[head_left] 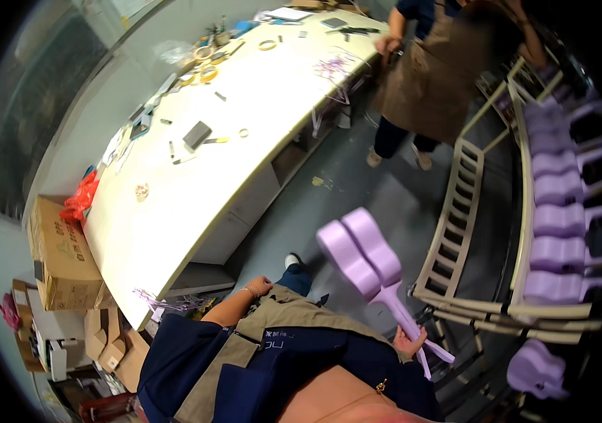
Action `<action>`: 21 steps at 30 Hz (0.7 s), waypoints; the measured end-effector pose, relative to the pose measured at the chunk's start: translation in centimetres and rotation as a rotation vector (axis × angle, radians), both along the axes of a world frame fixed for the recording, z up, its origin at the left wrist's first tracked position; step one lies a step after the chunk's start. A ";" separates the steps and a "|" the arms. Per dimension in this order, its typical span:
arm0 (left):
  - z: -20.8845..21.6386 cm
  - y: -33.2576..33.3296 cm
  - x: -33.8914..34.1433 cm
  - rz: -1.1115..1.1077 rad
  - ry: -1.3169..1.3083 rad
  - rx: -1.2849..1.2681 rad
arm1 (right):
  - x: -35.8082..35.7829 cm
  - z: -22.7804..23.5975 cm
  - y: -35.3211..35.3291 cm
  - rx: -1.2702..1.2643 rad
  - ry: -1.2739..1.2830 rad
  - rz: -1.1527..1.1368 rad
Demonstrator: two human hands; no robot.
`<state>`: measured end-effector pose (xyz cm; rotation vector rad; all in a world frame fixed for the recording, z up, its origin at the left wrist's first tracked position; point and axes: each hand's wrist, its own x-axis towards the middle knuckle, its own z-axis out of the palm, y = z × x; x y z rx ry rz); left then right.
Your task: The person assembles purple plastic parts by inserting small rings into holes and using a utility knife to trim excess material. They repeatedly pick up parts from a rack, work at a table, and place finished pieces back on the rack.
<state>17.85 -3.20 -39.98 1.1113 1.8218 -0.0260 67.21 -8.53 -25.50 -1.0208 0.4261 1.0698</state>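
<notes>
My right hand (pixel 410 343) is closed around the necks of two lilac ukuleles (pixel 363 248). Their bodies point up and away from me, side by side, above the grey floor. Both necks spread apart slightly below my fingers, and I see no strings on them. My left hand (pixel 259 285), with a bracelet at the wrist, hangs low in front of the beige apron (pixel 276 311). Its fingers are curled and nothing shows in them. A long white worktable (pixel 195 187) stands beyond it on the left.
Racks at right hold several lilac ukulele bodies (pixel 558 220); one more (pixel 537 370) sits lower right. A slotted frame (pixel 452 222) stands before them. A co-worker in a brown apron (pixel 420 84) is at the far table end. Tape rolls (pixel 208 73) and cardboard boxes (pixel 68 257) are left.
</notes>
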 end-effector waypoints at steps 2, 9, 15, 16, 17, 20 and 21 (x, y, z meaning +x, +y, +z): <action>2.1 3.3 -1.5 0.143 -0.107 0.040 | -2.4 2.5 5.8 0.152 0.026 0.050; 3.9 6.0 -9.1 0.449 0.061 0.246 | -15.5 9.9 34.6 0.282 0.292 0.185; -2.6 2.6 -10.4 0.712 0.063 0.128 | -31.5 10.5 56.5 0.369 0.487 0.311; -2.3 3.5 -10.3 0.719 0.021 0.089 | -33.9 10.2 59.5 0.388 0.515 0.328; -1.6 3.1 -9.7 0.727 -0.022 0.032 | -36.5 9.6 62.1 0.363 0.485 0.332; -1.8 2.8 -7.6 0.533 0.053 0.076 | -42.7 7.6 68.4 0.249 0.518 0.316; -2.7 2.1 -6.4 0.597 0.046 0.088 | -44.8 7.2 69.5 0.196 0.521 0.283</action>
